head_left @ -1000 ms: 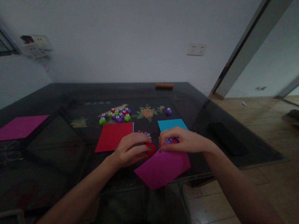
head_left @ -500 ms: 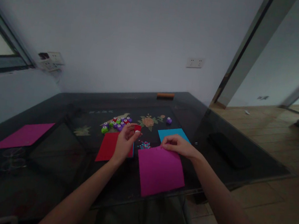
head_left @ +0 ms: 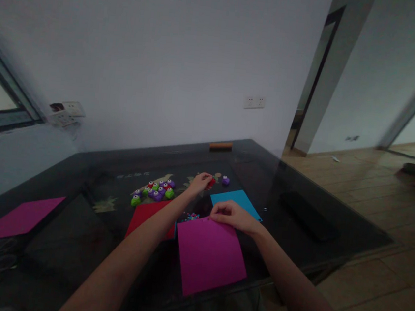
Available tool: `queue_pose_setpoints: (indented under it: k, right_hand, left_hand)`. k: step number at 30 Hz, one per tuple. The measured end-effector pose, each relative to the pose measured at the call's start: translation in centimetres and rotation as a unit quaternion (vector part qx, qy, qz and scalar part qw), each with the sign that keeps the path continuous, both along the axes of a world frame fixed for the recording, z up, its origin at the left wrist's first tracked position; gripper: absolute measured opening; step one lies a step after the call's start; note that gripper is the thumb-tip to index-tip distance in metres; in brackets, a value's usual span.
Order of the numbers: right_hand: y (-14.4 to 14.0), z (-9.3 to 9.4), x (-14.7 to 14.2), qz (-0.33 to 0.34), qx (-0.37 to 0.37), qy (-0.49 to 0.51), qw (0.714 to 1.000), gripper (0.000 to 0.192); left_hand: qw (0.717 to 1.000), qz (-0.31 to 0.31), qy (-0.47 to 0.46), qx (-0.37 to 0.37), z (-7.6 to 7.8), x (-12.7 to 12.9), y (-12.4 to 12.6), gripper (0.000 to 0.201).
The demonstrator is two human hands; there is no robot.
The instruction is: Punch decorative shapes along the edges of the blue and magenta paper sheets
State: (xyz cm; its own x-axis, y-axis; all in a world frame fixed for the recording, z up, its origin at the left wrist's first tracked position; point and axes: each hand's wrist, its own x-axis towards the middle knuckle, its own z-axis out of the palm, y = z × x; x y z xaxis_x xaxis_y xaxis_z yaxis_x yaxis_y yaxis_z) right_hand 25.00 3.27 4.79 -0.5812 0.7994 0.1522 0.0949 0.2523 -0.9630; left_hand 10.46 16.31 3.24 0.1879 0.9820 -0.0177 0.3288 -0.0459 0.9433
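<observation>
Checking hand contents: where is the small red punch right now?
In the head view, the red punch is pinched in the left hand, out over the table's middle, just left of a lone purple punch.

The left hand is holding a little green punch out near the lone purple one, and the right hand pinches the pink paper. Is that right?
Not quite: the head view shows the punch in the left hand is red, not green. It is held near the lone purple one, and the right hand pinches the pink paper.

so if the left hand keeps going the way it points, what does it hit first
Most likely the lone purple punch, just beyond the left hand, which holds a small red punch aimed that way. Depth is hard to judge, so it might pass beside it.
</observation>
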Motion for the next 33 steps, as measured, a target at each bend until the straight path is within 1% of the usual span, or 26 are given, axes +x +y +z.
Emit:
queue_pose_setpoints:
  k: [3,6,9,12,18,24,29,31,33]
  right_hand:
    - [0.1,-0.1,-0.1,0.009,0.008,0.001,1.0,0.029]
    - [0.1,0.0,-0.3,0.013,0.006,0.005,1.0,0.03]
    - [0.1,0.2,-0.4,0.027,0.013,0.002,1.0,0.03]
    - [0.1,0.2,-0.5,0.039,0.02,-0.007,0.999,0.03]
    - [0.2,0.1,-0.5,0.041,0.026,-0.006,0.999,0.026]
    - [0.3,-0.3,-0.7,0.046,0.026,-0.008,0.999,0.024]
    - [0.3,-0.1,-0.7,0.042,0.028,-0.006,0.999,0.025]
    - [0.2,0.0,-0.6,0.036,0.032,-0.008,0.999,0.025]
    - [0.2,0.1,-0.6,0.026,0.036,-0.009,0.999,0.026]
  left_hand:
    - [0.999,-0.002,0.033,-0.007,0.3,1.4,0.8,0.027]
    - [0.998,-0.003,0.068,-0.019,0.4,2.2,1.3,0.032]
    - [0.995,-0.002,0.097,-0.031,0.5,2.7,1.9,0.033]
    - [0.992,0.0,0.121,-0.041,0.3,3.1,2.6,0.033]
    - [0.988,0.0,0.145,-0.045,-0.3,3.8,3.8,0.034]
    - [0.989,0.005,0.141,-0.037,-0.9,3.9,4.3,0.031]
    - [0.994,0.018,0.102,-0.021,-1.2,4.3,4.5,0.028]
    - [0.997,0.023,0.074,-0.012,-1.5,4.5,4.5,0.032]
    - [0.999,0.031,0.041,-0.003,-1.7,4.5,4.4,0.041]
